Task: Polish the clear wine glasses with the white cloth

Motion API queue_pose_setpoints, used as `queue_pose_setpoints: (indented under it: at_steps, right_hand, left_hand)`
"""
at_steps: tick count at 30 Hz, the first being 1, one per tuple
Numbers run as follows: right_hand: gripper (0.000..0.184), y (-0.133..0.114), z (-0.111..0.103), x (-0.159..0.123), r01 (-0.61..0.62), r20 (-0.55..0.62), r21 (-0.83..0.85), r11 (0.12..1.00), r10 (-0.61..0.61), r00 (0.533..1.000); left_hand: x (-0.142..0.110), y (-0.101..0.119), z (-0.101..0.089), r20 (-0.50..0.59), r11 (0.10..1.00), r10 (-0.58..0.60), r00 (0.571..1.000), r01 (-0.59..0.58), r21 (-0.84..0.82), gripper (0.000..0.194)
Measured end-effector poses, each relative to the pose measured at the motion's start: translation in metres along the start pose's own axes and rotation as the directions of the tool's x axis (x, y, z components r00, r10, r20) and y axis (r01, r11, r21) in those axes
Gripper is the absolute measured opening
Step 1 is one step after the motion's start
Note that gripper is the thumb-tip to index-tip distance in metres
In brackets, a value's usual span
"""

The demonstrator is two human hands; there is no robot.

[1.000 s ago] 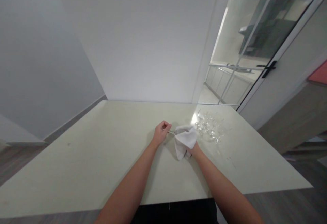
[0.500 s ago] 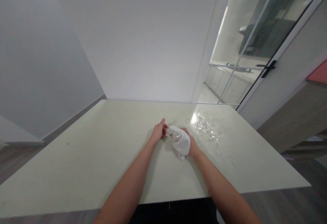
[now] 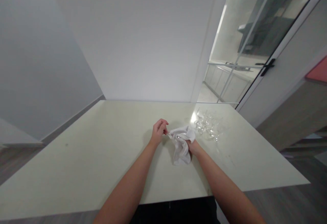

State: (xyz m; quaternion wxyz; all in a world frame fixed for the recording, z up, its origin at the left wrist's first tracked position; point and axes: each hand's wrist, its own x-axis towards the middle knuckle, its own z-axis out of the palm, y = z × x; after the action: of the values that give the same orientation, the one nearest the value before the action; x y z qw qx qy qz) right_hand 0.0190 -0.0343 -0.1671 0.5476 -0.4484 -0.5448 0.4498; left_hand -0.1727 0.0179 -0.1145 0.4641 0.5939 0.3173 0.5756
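Note:
In the head view my left hand (image 3: 159, 130) is closed round the stem end of a small clear stemmed glass (image 3: 168, 134), held on its side above the tabletop. A crumpled white cloth (image 3: 181, 153) covers most of the glass's bowl and hangs down below it. My right hand (image 3: 192, 147) grips this cloth from the right, its fingers largely hidden in the folds. Only the stem and glints of the bowl show between the two hands.
Several clear stemmed glasses (image 3: 207, 127) lie bunched together to the right of my hands. The pale table (image 3: 84, 156) meets a white wall (image 3: 148, 53) at its far edge. A glazed door with a black handle (image 3: 267, 66) stands at the right.
The cloth has shifted from a tight wrap to looser folds spread over the glass, hiding the bowl that showed before. My left fingers have turned on the stem.

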Motion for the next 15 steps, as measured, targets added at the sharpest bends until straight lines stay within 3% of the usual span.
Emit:
queue_pose_setpoints:
  at_steps: [3, 6, 12, 15]
  right_hand:
    - [0.041, -0.004, -0.002, 0.001, 0.048, 0.013, -0.057, 0.997, -0.047, 0.999]
    - [0.033, -0.009, -0.002, 0.005, 0.092, 0.096, -0.110, 0.990, -0.082, 0.992]
    - [0.035, -0.026, 0.003, 0.004, 0.054, 0.186, -0.101, 0.993, -0.035, 0.982]
    - [0.035, -0.030, 0.004, 0.002, 0.098, 0.221, -0.126, 0.987, -0.068, 0.973]
  left_hand:
    - [-0.003, 0.000, -0.001, 0.054, 0.996, 0.084, 0.995, -0.086, 0.030, 0.047]
    - [-0.005, 0.000, 0.000, 0.066, 0.990, 0.109, 0.992, -0.114, 0.084, 0.048]
    - [-0.005, 0.002, 0.000, 0.063, 0.990, 0.048, 0.997, -0.056, 0.130, 0.048]
    - [-0.006, 0.004, 0.000, 0.057, 0.990, 0.023, 0.998, -0.031, 0.138, 0.048]
